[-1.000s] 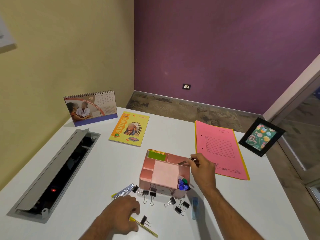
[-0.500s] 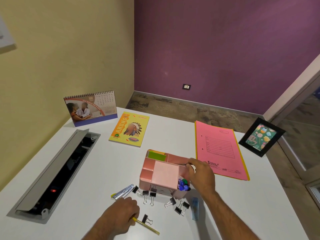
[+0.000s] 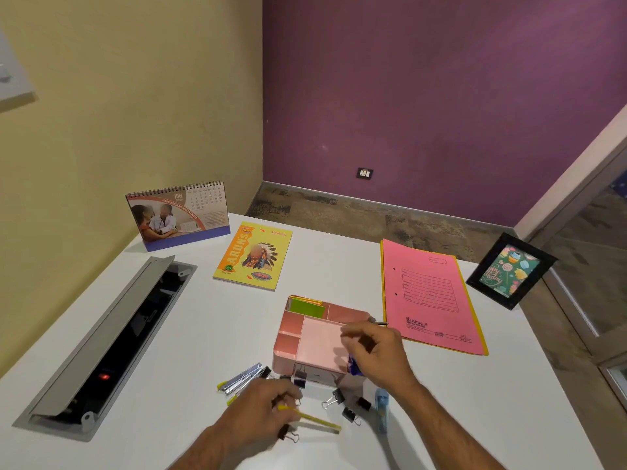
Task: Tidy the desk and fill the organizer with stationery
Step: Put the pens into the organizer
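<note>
Left hand (image 3: 261, 413) fingers (image 3: 292, 395) pinch a thin yellow pencil (image 3: 310, 417) near the bench's (image 3: 210, 334) near edge; its long axis runs left-right, free end pointing right, low over the loose black binder clips (image 3: 334, 398). The pink plastic desk organizer (image 3: 317, 340) lies just beyond those fingers, toward the far edge. Right hand (image 3: 380, 354) is nearer, already over its right compartments, fingers narrowed on a dark slim pen (image 3: 376, 321) lying across the rim, so the pencil probably follows from the left.
</note>
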